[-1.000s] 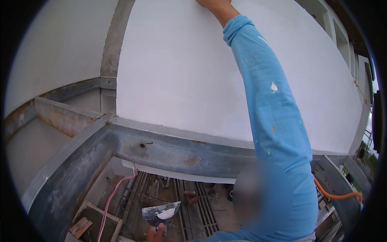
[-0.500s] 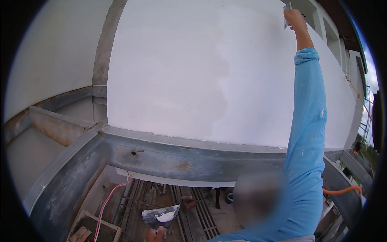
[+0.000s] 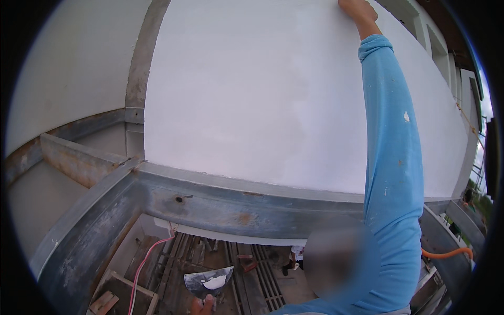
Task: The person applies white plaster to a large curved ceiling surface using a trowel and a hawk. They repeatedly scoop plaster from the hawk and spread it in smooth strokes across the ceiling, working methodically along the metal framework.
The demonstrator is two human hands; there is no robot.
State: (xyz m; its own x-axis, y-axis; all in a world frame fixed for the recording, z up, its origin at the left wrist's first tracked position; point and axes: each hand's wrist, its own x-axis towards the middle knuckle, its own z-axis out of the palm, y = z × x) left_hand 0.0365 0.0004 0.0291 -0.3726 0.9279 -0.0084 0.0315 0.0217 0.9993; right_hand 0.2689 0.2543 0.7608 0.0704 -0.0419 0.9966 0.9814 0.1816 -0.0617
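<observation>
White wall (image 3: 236, 100) spreads left of right hand (image 3: 359, 9), top right, hold unclear | steel beam (image 3: 220, 212) below | left hand (image 3: 202, 305) grips dark, white-smeared blade (image 3: 202, 287), bottom

Right hand (image 3: 358, 9) way up high, right arm (image 3: 392, 131) stretched long; left hand (image 3: 202, 305) low, gripping, thumb (image 3: 209, 300) up!

White paste (image 3: 214, 282) coats part of a smeared grey scraper (image 3: 197, 286).

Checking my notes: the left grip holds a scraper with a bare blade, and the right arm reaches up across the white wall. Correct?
Not bare: the head view shows white paste on the scraper held in the left grip; the rest stands.
</observation>
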